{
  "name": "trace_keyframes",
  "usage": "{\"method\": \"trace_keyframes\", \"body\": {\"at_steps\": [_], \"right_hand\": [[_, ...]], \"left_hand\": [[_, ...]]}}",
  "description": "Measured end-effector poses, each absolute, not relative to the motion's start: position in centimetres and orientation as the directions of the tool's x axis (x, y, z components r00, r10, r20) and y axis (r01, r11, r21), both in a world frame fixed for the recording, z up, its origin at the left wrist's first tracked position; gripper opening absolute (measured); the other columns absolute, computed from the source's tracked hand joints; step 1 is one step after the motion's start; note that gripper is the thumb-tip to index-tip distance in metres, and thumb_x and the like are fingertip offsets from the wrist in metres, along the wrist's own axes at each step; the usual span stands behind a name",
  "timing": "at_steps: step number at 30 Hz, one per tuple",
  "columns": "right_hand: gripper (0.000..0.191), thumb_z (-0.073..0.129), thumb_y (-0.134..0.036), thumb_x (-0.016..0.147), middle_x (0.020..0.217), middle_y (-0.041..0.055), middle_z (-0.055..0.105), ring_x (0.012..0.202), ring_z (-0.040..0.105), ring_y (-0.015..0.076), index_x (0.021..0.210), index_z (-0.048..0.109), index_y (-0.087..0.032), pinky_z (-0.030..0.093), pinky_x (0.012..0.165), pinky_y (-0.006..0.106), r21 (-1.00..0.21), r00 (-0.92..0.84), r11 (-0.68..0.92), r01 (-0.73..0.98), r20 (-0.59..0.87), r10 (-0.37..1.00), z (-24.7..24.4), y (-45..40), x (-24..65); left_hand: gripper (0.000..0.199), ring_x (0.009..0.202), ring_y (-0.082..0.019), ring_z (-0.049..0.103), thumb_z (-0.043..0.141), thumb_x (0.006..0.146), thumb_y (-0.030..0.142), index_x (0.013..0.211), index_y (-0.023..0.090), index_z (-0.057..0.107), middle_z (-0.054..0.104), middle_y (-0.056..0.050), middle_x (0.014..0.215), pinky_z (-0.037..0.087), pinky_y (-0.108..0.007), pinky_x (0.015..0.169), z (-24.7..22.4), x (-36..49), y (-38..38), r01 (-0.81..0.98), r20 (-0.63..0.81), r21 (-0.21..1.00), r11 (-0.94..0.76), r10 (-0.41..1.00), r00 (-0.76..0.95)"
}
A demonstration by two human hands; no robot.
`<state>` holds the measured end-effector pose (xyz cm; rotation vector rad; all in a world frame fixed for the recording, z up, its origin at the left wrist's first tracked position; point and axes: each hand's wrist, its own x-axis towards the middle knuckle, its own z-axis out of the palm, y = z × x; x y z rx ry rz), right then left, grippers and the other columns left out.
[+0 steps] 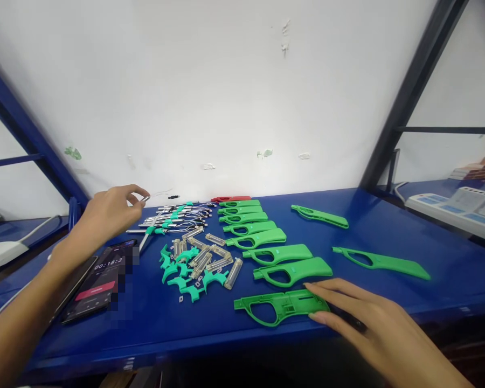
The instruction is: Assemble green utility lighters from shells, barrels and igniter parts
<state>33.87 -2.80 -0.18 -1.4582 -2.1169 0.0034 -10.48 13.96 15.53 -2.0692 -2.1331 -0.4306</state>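
My left hand point(115, 210) is raised over the back left of the blue table, its thumb and finger pinching a small metal rod point(146, 198) with a thin pale wire trailing right. Just beyond lie several metal rods point(173, 215) with wires and teal triggers. My right hand point(372, 318) grips the right end of an open green lighter shell point(285, 305) at the front edge, hollow side up. A dark item point(347, 318) shows under that palm; I cannot make it out. Behind this shell is a row of green lighter shells point(293, 271), with a red shell point(231, 199) farthest back.
Clear fuel tubes point(233, 273) and loose teal triggers point(192, 291) lie mid-left. Two green half shells point(382, 262) are apart at right. A phone point(101, 277) with a running timer lies at left. Blue shelf posts point(36, 124) and the white wall point(226, 97) bound the table.
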Motion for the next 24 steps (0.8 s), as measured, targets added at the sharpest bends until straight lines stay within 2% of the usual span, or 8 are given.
{"method": "trace_keyframes", "body": {"at_steps": [2,6,12,17,24], "right_hand": [[0.039,0.055,-0.055,0.108,0.125,0.0025,0.082,0.097,0.084,0.026,0.129,0.08,-0.035,0.071,0.082,0.033,-0.304,-0.254,0.417,0.857,0.455,0.854,-0.3,-2.7,33.9],[0.037,0.056,-0.054,0.107,0.127,0.0014,0.081,0.099,0.084,0.0255,0.13,0.079,-0.036,0.071,0.083,0.033,-0.293,-0.259,0.418,0.86,0.455,0.852,-0.4,-2.7,34.0],[0.04,0.051,-0.056,0.109,0.126,0.001,0.081,0.099,0.084,0.0249,0.131,0.078,-0.036,0.071,0.083,0.034,-0.267,-0.277,0.436,0.859,0.473,0.836,-0.5,-2.8,34.0],[0.04,0.052,-0.055,0.108,0.126,0.0027,0.081,0.094,0.085,0.0248,0.13,0.078,-0.034,0.071,0.082,0.034,-0.287,-0.278,0.436,0.853,0.457,0.845,-0.2,-2.8,34.0],[0.038,0.054,-0.054,0.108,0.127,0.0024,0.081,0.096,0.084,0.0249,0.131,0.078,-0.035,0.071,0.083,0.033,-0.315,-0.258,0.424,0.849,0.453,0.853,-0.3,-2.9,33.9]], "left_hand": [[0.032,0.104,-0.025,0.071,0.063,0.107,0.041,0.129,0.018,0.067,0.072,-0.008,0.12,0.06,-0.045,0.093,15.2,-11.2,15.6,0.991,0.243,0.103,0.089,0.963,-0.112],[0.036,0.112,-0.027,0.071,0.07,0.104,0.04,0.132,0.017,0.066,0.068,-0.01,0.132,0.062,-0.046,0.094,13.4,-12.0,17.7,0.988,0.165,0.073,0.137,0.975,-0.148],[0.038,0.115,-0.027,0.07,0.07,0.104,0.039,0.135,0.018,0.065,0.067,-0.011,0.135,0.062,-0.048,0.096,11.0,-12.1,18.6,0.991,0.103,0.02,0.131,0.986,-0.133],[0.038,0.116,-0.028,0.069,0.072,0.103,0.039,0.135,0.018,0.065,0.067,-0.01,0.135,0.062,-0.047,0.096,9.8,-12.3,19.0,0.992,0.084,-0.013,0.129,0.988,-0.127],[0.039,0.117,-0.028,0.069,0.072,0.103,0.039,0.135,0.018,0.065,0.067,-0.011,0.135,0.062,-0.048,0.096,8.2,-12.7,19.2,0.993,0.086,-0.027,0.117,0.99,-0.114]]}}
